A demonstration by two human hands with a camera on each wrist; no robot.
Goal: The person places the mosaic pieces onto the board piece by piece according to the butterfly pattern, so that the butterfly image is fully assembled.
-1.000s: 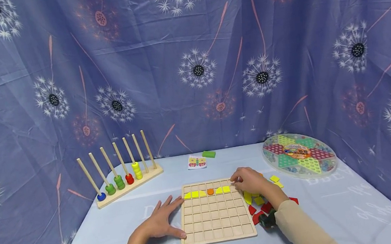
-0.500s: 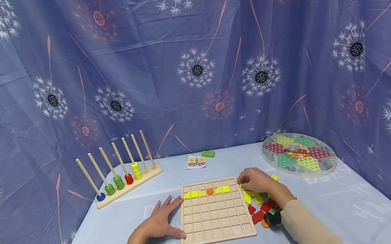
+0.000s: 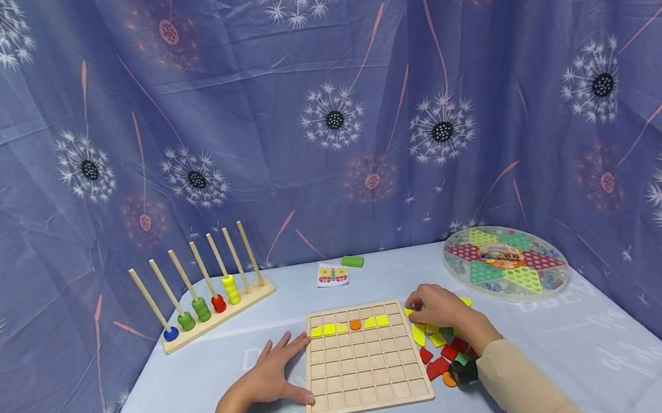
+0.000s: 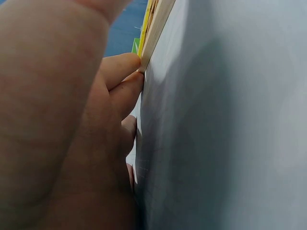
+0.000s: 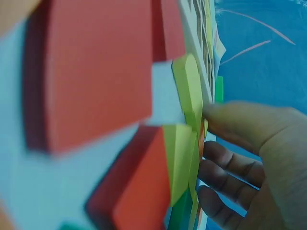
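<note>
My left hand (image 3: 272,375) lies spread on the cloth, its fingertips and thumb against the left edge of the wooden grid board (image 3: 371,396). In the left wrist view the fingers (image 4: 125,64) touch the board's side. An orange disc (image 3: 355,324) sits in the board's upper part, with yellow pieces in the same row, including a yellow square (image 3: 382,320). Just right of the board, my right hand (image 3: 437,305) pinches a yellow piece (image 3: 409,311) at the pile's edge. The right wrist view shows the curled fingers (image 5: 223,175) beside the pieces; the grip is partly hidden.
Red pieces (image 3: 438,367), yellow, green and orange ones lie loose right of the board. Behind stand a picture card (image 3: 332,274) and a green block (image 3: 353,260). A peg rack (image 3: 221,314) is at the left, a round game board (image 3: 506,263) at the back right.
My right hand has moved right, from the board's upper right corner to the loose pieces, then stayed nearly still. The left hand has kept its place.
</note>
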